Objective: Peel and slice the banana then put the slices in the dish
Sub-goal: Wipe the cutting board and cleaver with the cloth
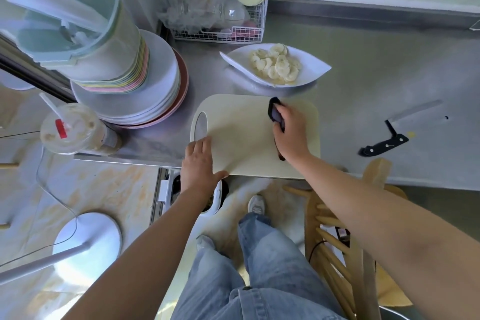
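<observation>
A white leaf-shaped dish (314, 66) stands on the steel counter just beyond the cutting board, with several pale banana slices (276, 63) heaped in it. The cream cutting board (246, 135) lies at the counter's front edge. My right hand (289, 132) rests on the board's right half, fingers closed around a dark banana peel (274, 112) whose ends stick out above and below the hand. My left hand (198, 163) lies flat with fingers spread on the board's near left corner. A black-handled knife (400, 131) lies on the counter to the right, apart from both hands.
A tall stack of plates (135, 96) topped by a plastic container stands left of the board. A lidded drink cup (75, 130) with a straw sits at the counter's left corner. A wire rack (220, 31) stands behind the dish. A wooden chair (337, 236) stands to my right.
</observation>
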Tool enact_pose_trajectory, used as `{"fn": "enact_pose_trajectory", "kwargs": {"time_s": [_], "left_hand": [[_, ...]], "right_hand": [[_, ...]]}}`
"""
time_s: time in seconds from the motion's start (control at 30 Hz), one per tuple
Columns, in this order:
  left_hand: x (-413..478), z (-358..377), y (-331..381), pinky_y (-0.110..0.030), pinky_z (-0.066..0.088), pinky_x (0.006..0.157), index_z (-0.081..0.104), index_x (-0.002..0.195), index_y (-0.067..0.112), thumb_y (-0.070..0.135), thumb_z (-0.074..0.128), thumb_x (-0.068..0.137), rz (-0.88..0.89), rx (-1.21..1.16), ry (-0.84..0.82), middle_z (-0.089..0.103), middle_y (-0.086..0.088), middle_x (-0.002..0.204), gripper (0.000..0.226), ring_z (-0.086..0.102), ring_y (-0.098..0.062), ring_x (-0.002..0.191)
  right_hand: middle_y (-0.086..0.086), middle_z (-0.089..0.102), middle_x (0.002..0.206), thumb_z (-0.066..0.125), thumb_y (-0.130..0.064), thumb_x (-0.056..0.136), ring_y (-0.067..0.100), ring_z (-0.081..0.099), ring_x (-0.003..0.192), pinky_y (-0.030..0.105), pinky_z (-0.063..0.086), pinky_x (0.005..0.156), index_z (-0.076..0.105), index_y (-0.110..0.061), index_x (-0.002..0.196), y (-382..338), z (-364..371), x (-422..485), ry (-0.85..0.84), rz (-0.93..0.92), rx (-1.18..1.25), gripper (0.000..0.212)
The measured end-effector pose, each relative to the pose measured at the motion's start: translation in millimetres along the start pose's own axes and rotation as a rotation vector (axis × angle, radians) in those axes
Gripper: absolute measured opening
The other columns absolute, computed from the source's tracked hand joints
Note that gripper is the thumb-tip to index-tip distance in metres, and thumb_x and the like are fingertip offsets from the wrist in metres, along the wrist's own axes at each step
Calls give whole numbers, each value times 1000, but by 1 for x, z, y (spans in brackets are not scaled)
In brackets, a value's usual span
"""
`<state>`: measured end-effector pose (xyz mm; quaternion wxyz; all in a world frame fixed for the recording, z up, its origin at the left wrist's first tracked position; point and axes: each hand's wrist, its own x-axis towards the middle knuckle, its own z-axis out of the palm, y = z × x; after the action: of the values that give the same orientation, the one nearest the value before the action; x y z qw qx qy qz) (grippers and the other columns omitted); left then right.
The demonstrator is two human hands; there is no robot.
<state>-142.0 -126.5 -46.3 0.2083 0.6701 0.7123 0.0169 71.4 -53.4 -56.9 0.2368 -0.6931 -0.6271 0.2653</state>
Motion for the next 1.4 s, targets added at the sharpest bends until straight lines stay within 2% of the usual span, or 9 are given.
{"fn": "enact_pose_trajectory", "kwargs": {"time_s": [0.13,0.3,0.47,0.57,0.73,0.93,1.1,1.3,1.4], "left_hand": [[3,1,2,-31,33,109,22,147,13,43,77,75,-12,-1,-6,38,-1,143,95,25,-22,138],[4,4,0,-31,32,109,23,147,13,45,74,77,-23,-21,16,42,-2,142,92,23,-22,140],[11,5,1,-30,31,109,22,148,13,45,74,77,-27,-48,25,42,-2,143,93,24,-22,139],[14,6,1,-32,36,106,23,147,13,43,76,75,-44,-84,17,45,-4,141,95,25,-22,139],[13,3,-3,-33,36,105,27,146,12,37,76,77,0,-132,-3,42,-7,144,89,31,-25,135],[3,-14,-33,-46,35,108,56,131,16,19,59,91,144,-83,120,43,-6,147,40,33,-29,137],[-3,-21,-49,-39,9,119,21,150,34,12,39,94,205,267,-170,16,14,159,63,5,-22,146],[5,-33,-53,-39,7,119,24,149,35,5,38,92,204,182,-253,16,12,159,66,5,-19,147],[9,-37,-65,-38,14,117,38,146,30,4,37,93,157,-84,-205,29,2,156,58,8,-17,147]], "right_hand": [[2,39,140,48,-7,89,30,31,126,49,33,99,54,-30,127,-7,21,-25,-184,-31,-325,45],[7,54,117,55,-1,80,24,46,108,33,39,93,69,-19,106,-5,13,-43,-434,-392,-68,35],[13,50,120,49,1,81,26,42,113,33,32,101,64,-14,118,-1,5,-8,-122,-185,-81,42],[12,49,124,51,2,84,33,42,113,43,35,102,63,-17,120,1,11,-22,-239,-206,-208,43],[4,56,115,52,0,84,17,44,107,22,32,95,71,-20,108,-18,9,-63,-503,-269,14,36],[15,46,131,51,-3,88,33,40,121,36,31,103,54,-15,131,-5,9,-46,-29,-42,-247,44],[15,32,144,48,-8,91,36,32,126,40,26,106,39,-20,142,-11,25,-52,-86,129,-469,54],[11,54,123,54,6,79,31,45,111,42,37,101,68,-17,115,-47,60,-107,-386,-422,-196,45],[7,56,121,54,5,80,23,47,113,35,38,100,71,-17,110,-50,58,-118,-414,-462,-88,40]]}}
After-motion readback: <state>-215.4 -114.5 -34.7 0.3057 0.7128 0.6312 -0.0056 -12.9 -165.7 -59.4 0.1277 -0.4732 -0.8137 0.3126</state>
